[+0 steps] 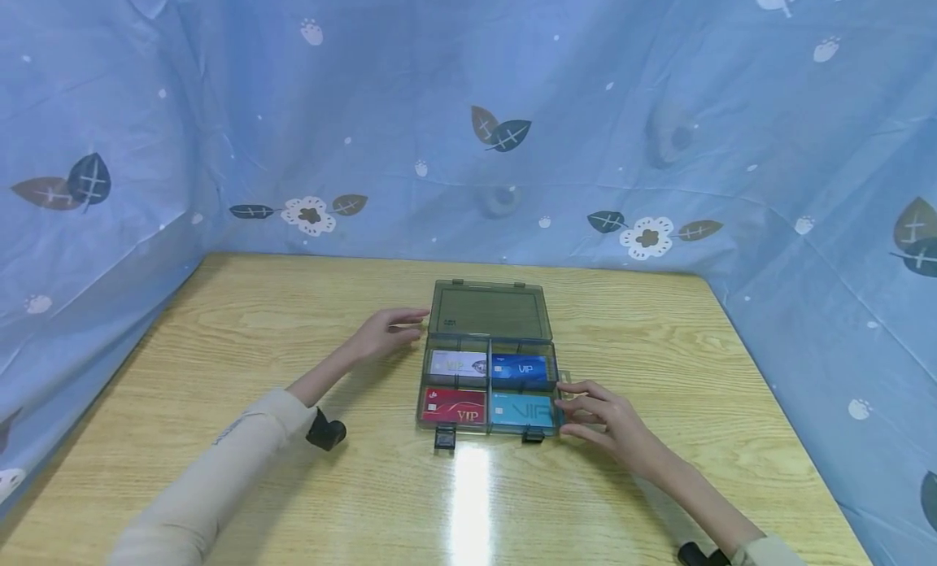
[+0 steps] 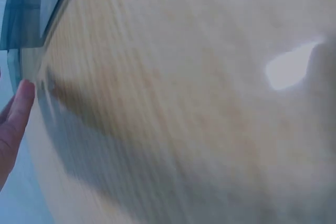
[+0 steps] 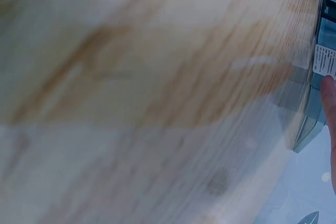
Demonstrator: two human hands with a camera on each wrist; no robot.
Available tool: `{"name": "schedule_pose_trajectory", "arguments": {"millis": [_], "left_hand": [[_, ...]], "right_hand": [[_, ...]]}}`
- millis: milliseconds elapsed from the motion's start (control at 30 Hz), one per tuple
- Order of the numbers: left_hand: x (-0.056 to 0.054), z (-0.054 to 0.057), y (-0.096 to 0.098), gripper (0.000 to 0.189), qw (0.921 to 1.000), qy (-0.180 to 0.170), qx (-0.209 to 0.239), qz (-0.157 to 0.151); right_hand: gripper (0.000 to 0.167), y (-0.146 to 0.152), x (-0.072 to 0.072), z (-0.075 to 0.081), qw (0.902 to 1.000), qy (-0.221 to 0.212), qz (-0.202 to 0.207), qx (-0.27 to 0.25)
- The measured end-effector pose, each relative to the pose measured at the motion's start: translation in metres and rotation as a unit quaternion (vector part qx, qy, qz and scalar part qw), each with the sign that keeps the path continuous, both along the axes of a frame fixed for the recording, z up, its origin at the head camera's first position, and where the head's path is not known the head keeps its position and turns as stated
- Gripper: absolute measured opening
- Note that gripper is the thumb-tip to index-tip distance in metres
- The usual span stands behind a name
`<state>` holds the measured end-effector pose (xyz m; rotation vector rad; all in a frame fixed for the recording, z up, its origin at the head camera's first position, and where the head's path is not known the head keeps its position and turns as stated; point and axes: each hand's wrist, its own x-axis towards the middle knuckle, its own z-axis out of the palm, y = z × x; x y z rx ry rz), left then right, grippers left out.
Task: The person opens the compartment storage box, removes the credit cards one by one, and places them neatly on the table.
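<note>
A translucent grey card box (image 1: 488,387) lies on the table with its lid (image 1: 490,310) swung back flat. Its compartments hold a white card (image 1: 457,363), a dark blue card (image 1: 521,368), a red card (image 1: 454,406) and a light blue card (image 1: 512,409). My left hand (image 1: 388,332) is beside the lid's left edge, fingers extended and holding nothing; whether they touch the lid I cannot tell. Loosely bent, the fingers of my right hand (image 1: 603,420) are at the box's right side. A fingertip (image 3: 329,90) there meets the wall just below a printed label (image 3: 325,60).
Two black latches, a left one (image 1: 445,437) and a right one (image 1: 533,435), stick out from the box's front edge. Wood-grain table (image 1: 329,485) surrounds the box. A blue patterned cloth (image 1: 410,127) hangs behind and along the sides.
</note>
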<state>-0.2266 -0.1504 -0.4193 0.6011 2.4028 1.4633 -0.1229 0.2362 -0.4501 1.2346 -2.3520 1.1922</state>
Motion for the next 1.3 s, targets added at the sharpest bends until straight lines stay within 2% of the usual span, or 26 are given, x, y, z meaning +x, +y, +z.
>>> {"name": "schedule_pose_trajectory", "arguments": {"millis": [167, 300, 433, 700, 1000, 1200, 1300], "left_hand": [[0.017, 0.002, -0.011, 0.045, 0.9984, -0.037, 0.043, -0.003], [0.031, 0.005, -0.015, 0.046, 0.9980, -0.038, 0.051, -0.005], [0.042, 0.008, -0.016, 0.048, 0.9978, -0.039, 0.053, 0.001], [0.066, 0.009, -0.023, 0.050, 0.9970, -0.060, 0.047, 0.010], [0.092, 0.009, -0.019, 0.051, 0.9933, -0.104, 0.050, 0.003], [0.103, 0.007, -0.014, 0.050, 0.9886, -0.131, 0.074, -0.007], [0.106, 0.007, -0.009, 0.048, 0.9895, -0.129, 0.066, -0.002]], "right_hand": [[0.035, -0.007, 0.007, 0.013, 0.9996, -0.024, 0.000, -0.011], [0.033, -0.013, 0.014, 0.028, 0.9990, -0.042, -0.002, -0.015], [0.032, -0.014, 0.017, 0.033, 0.9987, -0.048, -0.003, -0.017], [0.039, -0.013, 0.015, 0.027, 0.9986, -0.048, -0.003, -0.023], [0.034, 0.000, 0.002, -0.001, 0.9990, -0.040, 0.006, -0.019], [0.033, 0.001, 0.000, -0.003, 0.9985, -0.045, 0.017, -0.026], [0.033, 0.001, 0.001, -0.002, 0.9984, -0.046, 0.017, -0.029]]}}
